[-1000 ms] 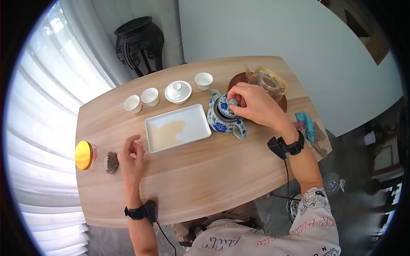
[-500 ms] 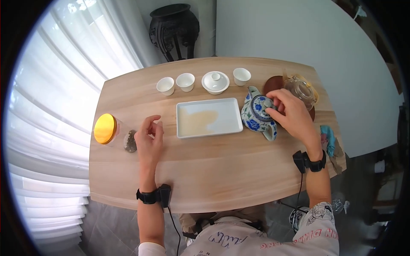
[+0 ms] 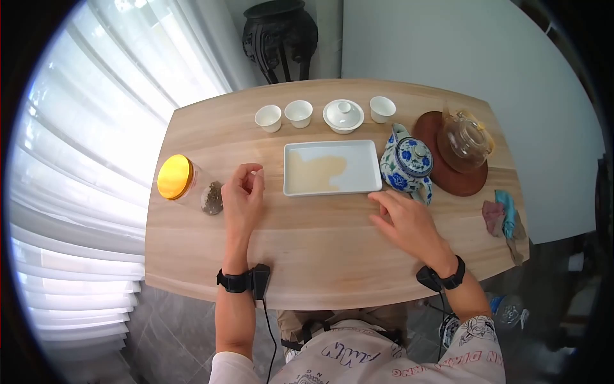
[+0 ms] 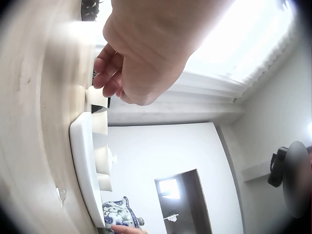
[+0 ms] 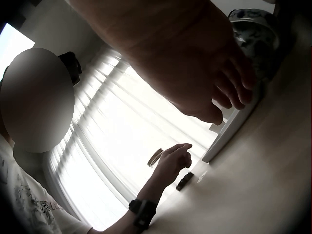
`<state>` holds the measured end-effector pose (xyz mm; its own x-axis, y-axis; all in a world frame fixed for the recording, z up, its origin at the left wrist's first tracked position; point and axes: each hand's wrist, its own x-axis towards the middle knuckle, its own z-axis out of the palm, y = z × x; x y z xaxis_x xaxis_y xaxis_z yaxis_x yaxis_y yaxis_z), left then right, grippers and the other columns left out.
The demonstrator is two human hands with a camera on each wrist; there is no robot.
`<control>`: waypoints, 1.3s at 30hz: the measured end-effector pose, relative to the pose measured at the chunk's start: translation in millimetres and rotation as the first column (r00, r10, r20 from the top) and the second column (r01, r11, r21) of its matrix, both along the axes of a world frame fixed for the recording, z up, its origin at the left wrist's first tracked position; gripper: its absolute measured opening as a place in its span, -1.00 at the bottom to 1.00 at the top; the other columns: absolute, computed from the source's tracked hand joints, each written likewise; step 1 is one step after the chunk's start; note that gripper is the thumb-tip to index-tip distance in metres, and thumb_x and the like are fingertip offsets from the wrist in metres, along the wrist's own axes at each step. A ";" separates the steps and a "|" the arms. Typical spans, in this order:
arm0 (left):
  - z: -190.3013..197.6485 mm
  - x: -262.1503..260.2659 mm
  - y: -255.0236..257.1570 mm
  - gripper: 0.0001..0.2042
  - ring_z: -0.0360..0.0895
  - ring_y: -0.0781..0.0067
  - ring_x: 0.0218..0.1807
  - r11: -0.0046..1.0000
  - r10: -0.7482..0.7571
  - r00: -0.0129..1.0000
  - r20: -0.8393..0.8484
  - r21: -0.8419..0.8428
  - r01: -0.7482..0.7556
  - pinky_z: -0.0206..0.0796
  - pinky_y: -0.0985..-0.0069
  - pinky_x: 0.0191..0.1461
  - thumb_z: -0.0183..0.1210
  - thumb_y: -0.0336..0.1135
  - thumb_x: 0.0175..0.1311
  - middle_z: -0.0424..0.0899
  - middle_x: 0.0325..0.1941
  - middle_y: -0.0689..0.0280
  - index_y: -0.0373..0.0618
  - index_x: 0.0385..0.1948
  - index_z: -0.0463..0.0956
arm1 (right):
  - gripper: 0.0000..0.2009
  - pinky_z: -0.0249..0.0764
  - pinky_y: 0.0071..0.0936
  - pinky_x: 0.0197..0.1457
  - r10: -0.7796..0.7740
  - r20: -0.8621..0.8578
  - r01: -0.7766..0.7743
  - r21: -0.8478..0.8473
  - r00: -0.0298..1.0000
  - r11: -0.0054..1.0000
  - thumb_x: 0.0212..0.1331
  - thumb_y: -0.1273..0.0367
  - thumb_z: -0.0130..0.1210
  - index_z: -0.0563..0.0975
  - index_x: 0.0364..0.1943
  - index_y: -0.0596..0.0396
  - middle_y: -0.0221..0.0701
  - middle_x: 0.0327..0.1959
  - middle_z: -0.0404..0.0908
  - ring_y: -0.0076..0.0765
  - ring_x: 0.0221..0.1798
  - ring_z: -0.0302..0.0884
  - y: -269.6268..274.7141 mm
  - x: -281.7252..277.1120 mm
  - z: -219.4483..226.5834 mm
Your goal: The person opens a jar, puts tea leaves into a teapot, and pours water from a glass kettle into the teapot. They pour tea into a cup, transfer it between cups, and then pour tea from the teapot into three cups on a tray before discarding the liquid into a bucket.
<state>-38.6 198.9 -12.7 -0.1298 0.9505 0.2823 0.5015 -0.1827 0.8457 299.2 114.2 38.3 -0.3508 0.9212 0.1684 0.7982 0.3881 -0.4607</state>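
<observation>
My left hand [image 3: 243,201] hovers over the table left of the white tray [image 3: 361,168], fingers loosely curled and holding nothing. A dark speckled lump [image 3: 212,198] lies just beside it. At the tray's near right corner is my right hand [image 3: 409,224], its fingers relaxed and nothing in them. The blue-and-white teapot [image 3: 409,160] stands right behind that hand, its lid [image 3: 414,155] seated on top and its handle toward me. A thin puddle of pale brown liquid [image 3: 316,171] covers part of the tray. In the right wrist view the fingers [image 5: 234,87] hang near the tray's edge.
Three white cups [image 3: 299,113] and a lidded white gaiwan [image 3: 343,116] line the back of the table. A glass teapot [image 3: 465,141] stands on a round brown board [image 3: 441,168] at the right. Cloths [image 3: 505,214] lie near the right edge; a yellow-lidded jar [image 3: 175,176] is far left.
My right hand has let go of the teapot lid, which now rests on the pot, and moved down-left to the tray's corner. My left hand keeps its pose. The head view has shifted.
</observation>
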 end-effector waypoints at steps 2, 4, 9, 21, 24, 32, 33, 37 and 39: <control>0.8 1.0 -0.3 -0.85 0.48 0.71 -0.49 1.000 -0.008 1.000 -0.027 -0.004 0.008 0.33 0.65 -0.37 0.22 -0.39 0.50 0.54 -0.55 0.49 -0.27 -0.09 0.65 | -0.64 0.60 -0.15 -0.08 -0.010 0.004 0.010 0.016 1.000 1.000 0.28 0.32 0.31 0.60 0.12 0.11 -0.26 -0.13 0.71 -0.03 -0.10 0.72 6.7 -6.0 -2.5; 1.8 3.0 -2.0 -0.85 0.47 0.72 -0.49 1.000 -0.020 0.998 -0.054 0.004 0.021 0.32 0.64 -0.37 0.21 -0.37 0.50 0.54 -0.55 0.48 -0.26 -0.09 0.65 | -0.64 0.62 -0.13 -0.10 0.000 -0.014 0.000 0.038 1.000 0.999 0.26 0.32 0.31 0.60 0.11 0.11 -0.25 -0.14 0.72 -0.02 -0.10 0.73 11.8 -11.9 -4.8; -11.9 -5.3 2.4 -0.85 0.45 0.71 -0.47 0.996 -0.088 0.995 0.052 0.012 0.088 0.29 0.66 -0.37 0.20 -0.34 0.53 0.54 -0.53 0.46 -0.21 -0.11 0.67 | -0.71 0.64 -0.03 -0.17 -0.036 -0.088 0.042 0.062 0.995 0.997 0.24 0.34 0.29 0.57 -0.02 0.15 -0.14 -0.19 0.74 0.11 -0.16 0.74 22.6 -20.8 -31.2; -19.6 -8.7 16.2 -0.62 0.29 0.56 -0.45 0.991 -0.129 0.990 -0.060 0.034 0.131 0.14 0.56 -0.30 -0.10 -0.13 0.74 0.29 -0.55 0.41 -0.26 -0.19 0.53 | -0.69 0.57 0.05 -0.26 -0.038 -0.439 0.133 0.188 0.898 0.973 0.20 0.23 0.21 0.66 -0.56 0.19 -0.03 -0.56 0.66 0.19 -0.42 0.69 45.8 -26.9 -63.5; -23.1 -13.8 18.9 -0.60 0.27 0.54 -0.46 0.992 -0.106 0.988 -0.109 0.059 0.113 0.15 0.54 -0.30 -0.08 -0.11 0.73 0.28 -0.56 0.41 -0.25 -0.26 0.53 | -0.72 0.57 0.05 -0.26 -0.006 -0.408 0.090 0.186 0.913 0.978 0.17 0.26 0.20 0.66 -0.55 0.20 -0.01 -0.56 0.66 0.19 -0.42 0.69 44.5 -34.0 -61.1; -56.5 -62.7 57.7 -0.82 0.35 0.70 -0.50 0.960 -0.242 0.968 -0.072 -0.163 0.228 0.22 0.66 -0.45 0.11 -0.24 0.61 0.48 -0.49 0.51 -0.11 -0.05 0.61 | -0.81 0.56 0.09 -0.31 -0.046 -0.378 0.116 0.165 0.925 0.979 0.10 0.40 0.15 0.67 -0.27 0.22 0.01 -0.50 0.67 0.15 -0.42 0.71 43.3 -30.8 -70.6; -40.9 -51.2 49.3 -0.81 0.41 0.68 -0.49 0.948 -0.236 0.959 -0.158 -0.253 0.192 0.25 0.64 -0.46 0.11 -0.25 0.61 0.53 -0.47 0.48 -0.13 -0.04 0.61 | -0.74 0.56 0.04 -0.35 -0.112 -0.433 0.172 0.102 0.895 0.980 0.14 0.41 0.13 0.67 -0.12 0.23 0.01 -0.46 0.70 0.13 -0.41 0.72 40.9 -28.1 -66.7; -18.9 -17.4 32.0 -0.79 0.57 0.58 -0.52 0.948 -0.234 0.949 -0.213 -0.265 0.175 0.34 0.54 -0.47 0.22 -0.27 0.53 0.67 -0.49 0.30 -0.28 -0.12 0.64 | -0.71 0.63 0.04 -0.25 -0.105 -0.304 0.153 0.139 0.947 0.978 0.25 0.43 0.11 0.61 0.02 0.25 -0.05 -0.40 0.74 0.16 -0.32 0.74 48.6 -18.8 -73.6; -12.1 -8.1 28.4 -0.71 0.51 0.59 -0.59 0.960 -0.205 0.930 -0.304 -0.249 0.130 0.31 0.57 -0.54 0.25 -0.20 0.51 0.62 -0.55 0.32 -0.33 -0.24 0.64 | -0.81 0.64 0.02 -0.22 -0.091 -0.234 0.129 0.154 0.968 0.980 0.24 0.45 0.12 0.61 -0.10 0.23 -0.09 -0.40 0.74 0.15 -0.30 0.75 50.7 -22.4 -68.0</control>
<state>-46.7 227.2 -24.8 0.0992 0.9931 0.0621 0.7329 -0.1151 0.6705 276.8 164.9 -29.8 -0.1847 0.9040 0.3855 0.7237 0.3905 -0.5690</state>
